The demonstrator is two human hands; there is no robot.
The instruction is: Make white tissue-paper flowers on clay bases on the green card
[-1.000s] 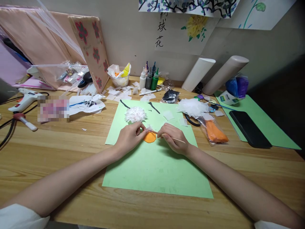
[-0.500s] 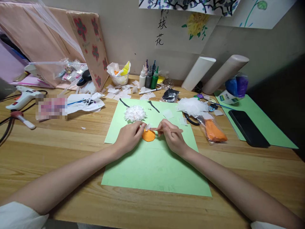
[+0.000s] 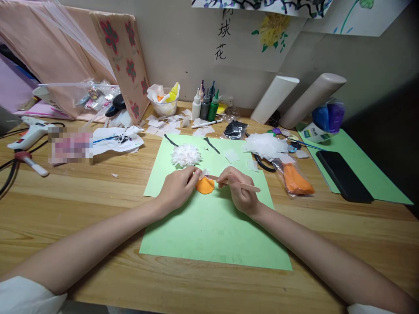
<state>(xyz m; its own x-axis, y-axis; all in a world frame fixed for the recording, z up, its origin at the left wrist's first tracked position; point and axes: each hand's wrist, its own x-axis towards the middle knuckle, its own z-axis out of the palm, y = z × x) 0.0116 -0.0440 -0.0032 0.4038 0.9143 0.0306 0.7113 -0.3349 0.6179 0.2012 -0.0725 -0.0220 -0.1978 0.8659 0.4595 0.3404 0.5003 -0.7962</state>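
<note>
A green sheet [image 3: 209, 231] lies on the wooden table, bearing an orange disc [image 3: 205, 186] and a white ruffled paper flower [image 3: 186, 155]. My right hand [image 3: 241, 189] grips a flat wooden stick [image 3: 250, 187], whose far end reaches the top edge of the disc. There, a small white paper piece [image 3: 204, 173] stands at the disc's edge. My left hand [image 3: 179, 185] is closed beside the disc's left side, thumb and forefinger at the white piece; their exact hold is too small to make out. Two dark strips [image 3: 212, 145] lie behind.
Behind the sheet are paint bottles [image 3: 205, 107], a bowl [image 3: 163, 106] and scattered paper squares. To the right lie white tissue [image 3: 266, 146], a bag of orange clay [image 3: 297, 179] and a black phone [image 3: 344, 176]. A glue gun [image 3: 31, 133] rests far left.
My right hand has shifted slightly right and down, and the stick now slants down to the right. My left hand has stayed nearly in place.
</note>
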